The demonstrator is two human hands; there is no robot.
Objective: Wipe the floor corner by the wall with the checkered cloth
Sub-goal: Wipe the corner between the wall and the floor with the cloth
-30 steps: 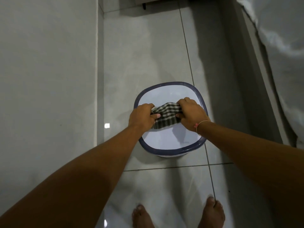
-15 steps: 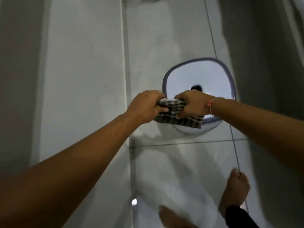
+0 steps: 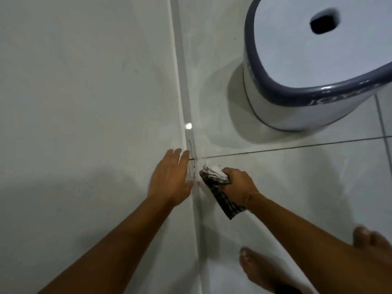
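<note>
Checkered cloth in right hand grip, long axis along wall.

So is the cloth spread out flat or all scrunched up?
Scrunched up. The right hand grips the checkered cloth in a bunch, one end hanging loose below the fist, pressed to the floor by the wall.

Wall at left, floor at right. Left hand on wall; right hand with cloth just beside the joint. Stool stands beyond, right.
</note>
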